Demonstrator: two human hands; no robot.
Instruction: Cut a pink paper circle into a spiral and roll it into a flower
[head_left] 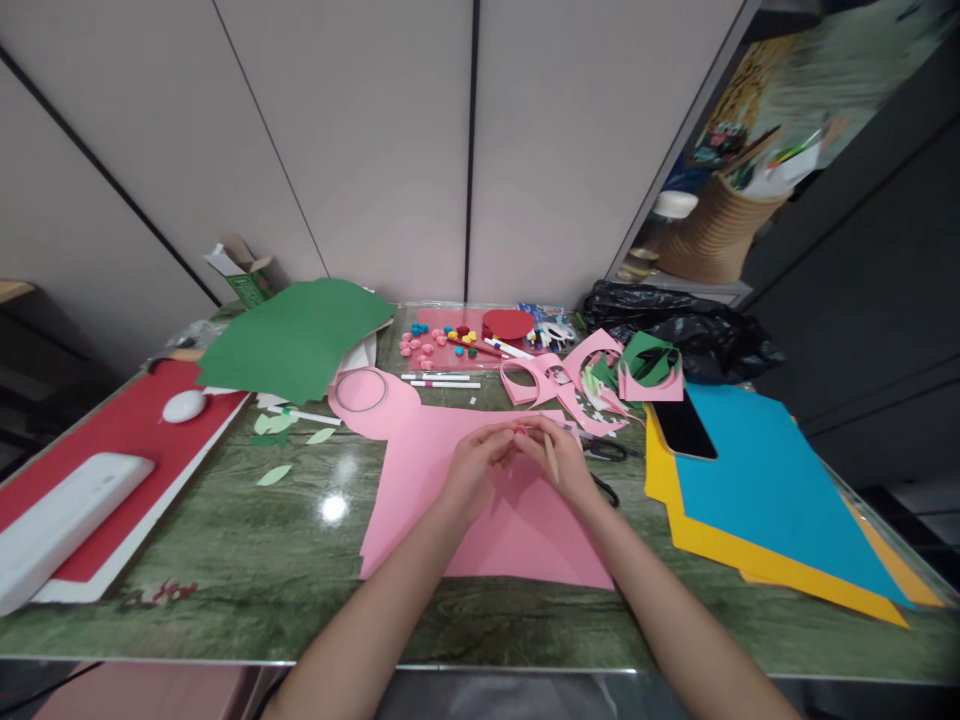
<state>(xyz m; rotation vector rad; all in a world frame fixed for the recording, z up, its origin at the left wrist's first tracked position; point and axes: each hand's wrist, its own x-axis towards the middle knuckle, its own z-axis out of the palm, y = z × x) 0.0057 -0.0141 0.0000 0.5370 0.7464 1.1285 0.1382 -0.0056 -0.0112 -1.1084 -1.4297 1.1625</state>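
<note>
My left hand [478,462] and my right hand [556,458] meet fingertip to fingertip above a large sheet of pink paper [420,500]. Pinched between them is a small pink-red paper piece [520,431], mostly covered by my fingers. A thin pale stick-like thing [552,462] shows along my right hand; its kind is unclear. Just past my right hand lie black-handled scissors [606,450], partly hidden. Beyond the hands, small pink rolled paper pieces [426,352] and other coloured ones rest on a clear-covered red-pink sheet [480,318].
Left stand green paper [300,335], a red board [180,400] with a white mouse [184,405] and a long white device [75,520]. Markers [445,384] and pink cut-outs [592,365] lie behind. Right are a phone [684,428] and blue paper [772,480] over yellow sheets.
</note>
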